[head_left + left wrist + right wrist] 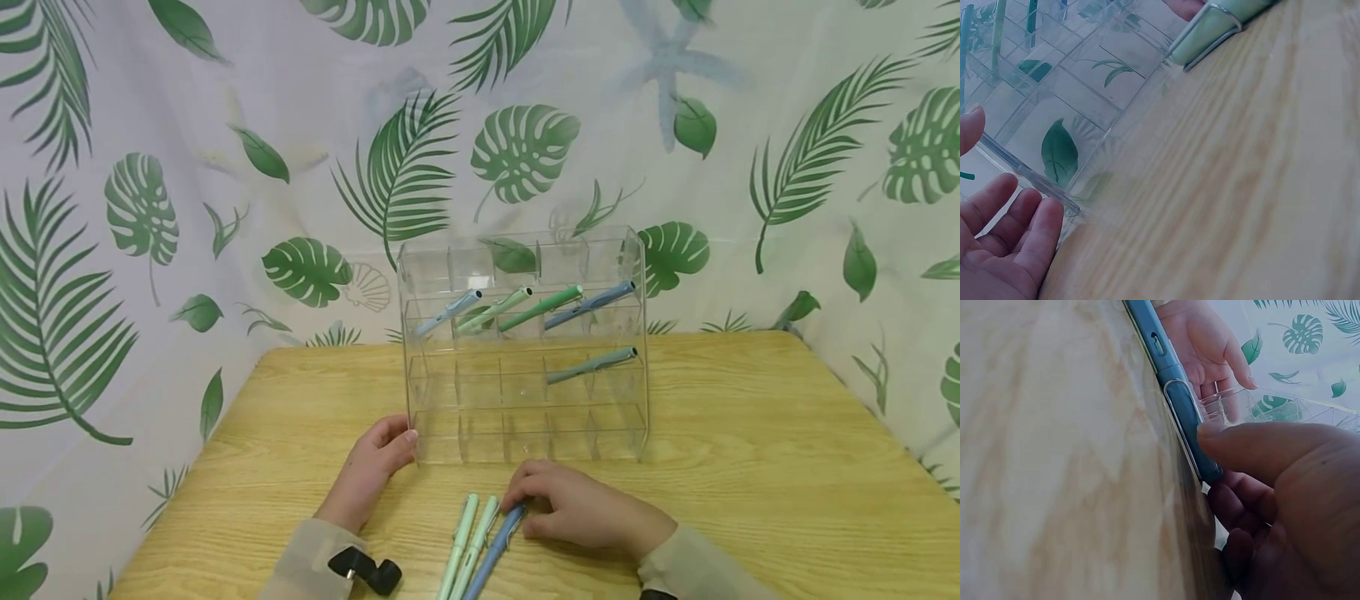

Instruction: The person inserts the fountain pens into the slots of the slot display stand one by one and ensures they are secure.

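A clear acrylic pen display rack (525, 392) stands on the table, its tiers split into small compartments. My left hand (372, 467) holds its lower left edge, thumb on one side and loosely bent fingers on the other; the left wrist view shows that edge running between the thumb and fingertips (1054, 215). In front of the rack, my right hand (573, 508) pinches the cap end of a blue pen (495, 550), with the thumb (1222, 434) against the cap. Two light green pens (459, 546) lie side by side just left of the blue one.
In an upper tier lean a light blue pen (450, 312), a pale green pen (495, 310), a green pen (542, 308) and a dark blue pen (591, 305). A grey-green pen (592, 365) lies lower right. Behind the wooden table (750, 433) hangs a leaf-print curtain (300, 83).
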{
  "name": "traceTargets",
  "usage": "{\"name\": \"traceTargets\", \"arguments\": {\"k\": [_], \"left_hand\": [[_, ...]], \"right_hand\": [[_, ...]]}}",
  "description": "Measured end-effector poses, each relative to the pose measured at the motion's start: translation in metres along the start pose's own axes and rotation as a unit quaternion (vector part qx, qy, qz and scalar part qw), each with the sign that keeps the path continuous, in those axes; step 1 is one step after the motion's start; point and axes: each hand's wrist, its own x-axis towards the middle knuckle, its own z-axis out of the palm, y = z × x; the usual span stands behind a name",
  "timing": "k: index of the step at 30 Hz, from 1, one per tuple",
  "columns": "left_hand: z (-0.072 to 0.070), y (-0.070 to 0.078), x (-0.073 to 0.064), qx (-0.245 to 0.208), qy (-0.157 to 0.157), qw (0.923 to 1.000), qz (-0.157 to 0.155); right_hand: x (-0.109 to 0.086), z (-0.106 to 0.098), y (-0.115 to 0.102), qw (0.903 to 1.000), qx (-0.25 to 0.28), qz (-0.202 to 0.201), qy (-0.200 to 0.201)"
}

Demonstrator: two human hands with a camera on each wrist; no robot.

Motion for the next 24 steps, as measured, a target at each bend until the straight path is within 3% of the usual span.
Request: {"name": "traceTargets", "arguments": {"k": [13, 24], "left_hand": [[0.0004, 0.0005, 0.0007, 0.000, -0.008, 1.0000, 0.002], [0.0001, 0.0004, -0.0006, 0.003, -0.003, 1.0000, 0.002]], "right_hand": [[-0.0003, 0.0002, 0.0056, 0.9997, -0.022, 0.012, 0.005], [-0.0005, -0.0004, 0.0067, 0.9997, -0.022, -0.005, 0.014]]}}
